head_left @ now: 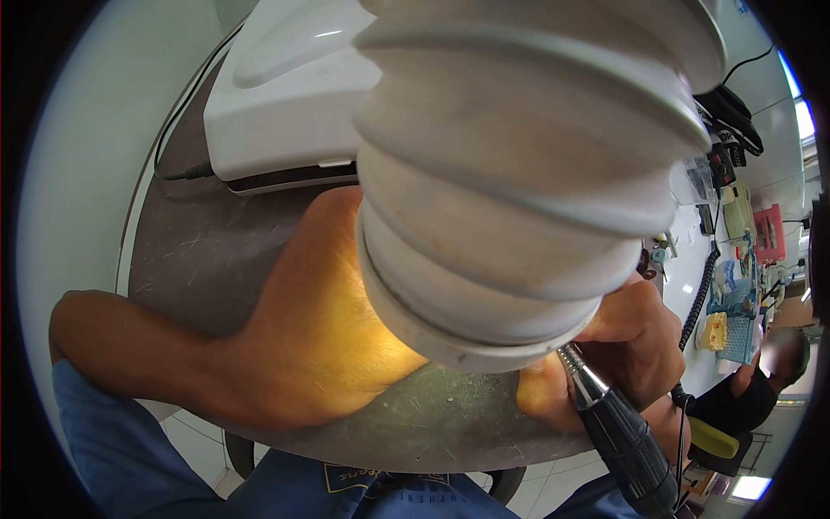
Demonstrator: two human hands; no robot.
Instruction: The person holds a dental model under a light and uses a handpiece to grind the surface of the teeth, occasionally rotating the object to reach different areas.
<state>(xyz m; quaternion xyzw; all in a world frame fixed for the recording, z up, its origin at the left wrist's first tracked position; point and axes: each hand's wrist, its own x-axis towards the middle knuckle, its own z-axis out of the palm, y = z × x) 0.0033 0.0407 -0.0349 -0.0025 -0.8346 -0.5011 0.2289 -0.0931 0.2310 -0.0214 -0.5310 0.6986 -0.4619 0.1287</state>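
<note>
Black handpiece [618, 437], just one, in one of two hands [637, 337]

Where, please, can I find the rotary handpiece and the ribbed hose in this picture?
Rotary handpiece [621, 443]: head view, middle of its black body.
Ribbed hose [523, 177]: head view, its corrugated side.

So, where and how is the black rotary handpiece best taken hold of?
Likely a pen grip on the handpiece, around its slim metal nose, coming from the right, where the right hand is. The body tapers toward that nose and slants, thick rear lower right; the tip is hidden behind the ribbed hose.
</note>
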